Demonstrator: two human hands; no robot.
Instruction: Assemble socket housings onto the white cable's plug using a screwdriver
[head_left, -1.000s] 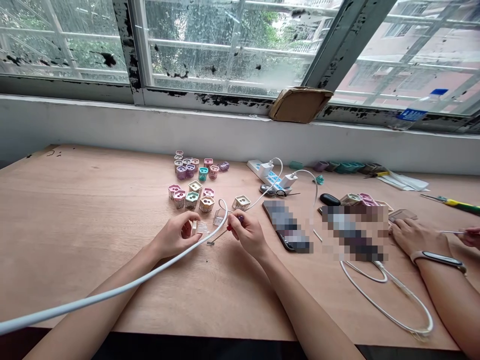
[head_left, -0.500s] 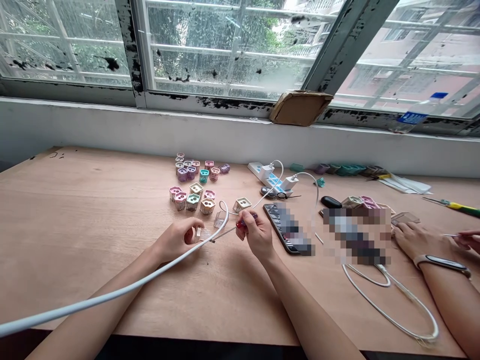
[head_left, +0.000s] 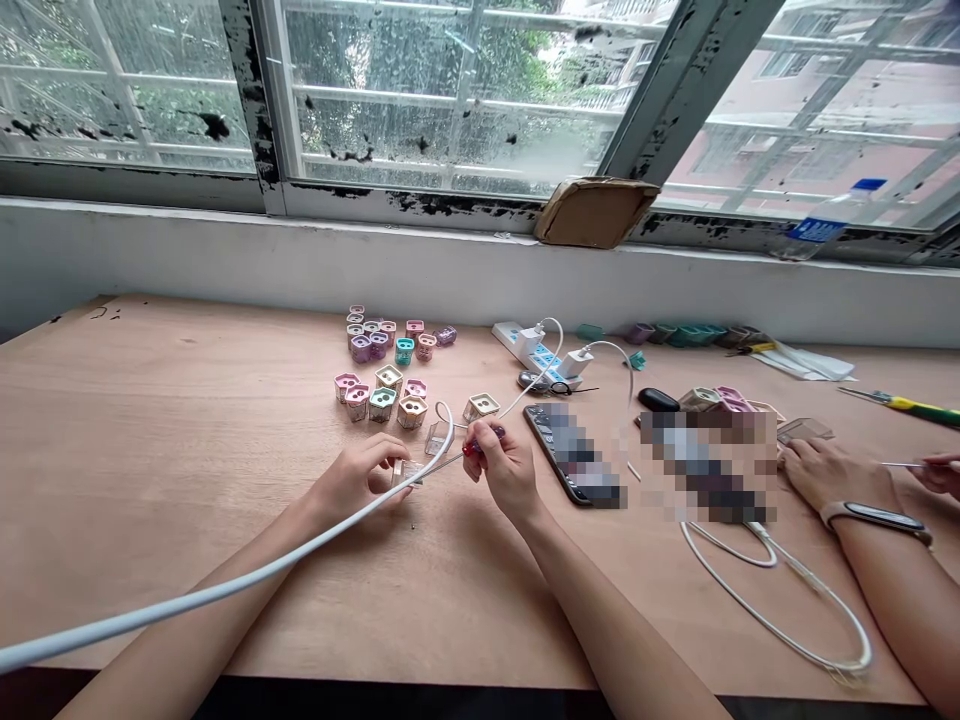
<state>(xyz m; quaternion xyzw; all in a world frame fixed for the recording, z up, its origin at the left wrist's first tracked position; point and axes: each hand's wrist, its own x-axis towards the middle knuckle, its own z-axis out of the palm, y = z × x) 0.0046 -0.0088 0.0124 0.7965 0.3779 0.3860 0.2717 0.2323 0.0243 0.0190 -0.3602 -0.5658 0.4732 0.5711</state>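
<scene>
On one light-brown wooden surface (head_left: 225, 420), our right grip (head_left: 504, 472) clasps one red-and-purple-handled metal-shafted tool (head_left: 470, 448), aimed at one clear plastic box (head_left: 405, 471) held in our left grip (head_left: 358, 477); the box's contents we cannot tell. Beyond, six pastel pentagonal cases (head_left: 382, 405) cluster; nearer lies one tiny speck (head_left: 412, 526).

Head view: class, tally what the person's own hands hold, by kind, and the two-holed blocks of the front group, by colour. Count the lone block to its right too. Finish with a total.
Clear piece, in the left hand: 1
Tool, in the right hand: 1
Pink blocks: 3
Cream blocks: 3
Green block: 1
Total: 9
</scene>
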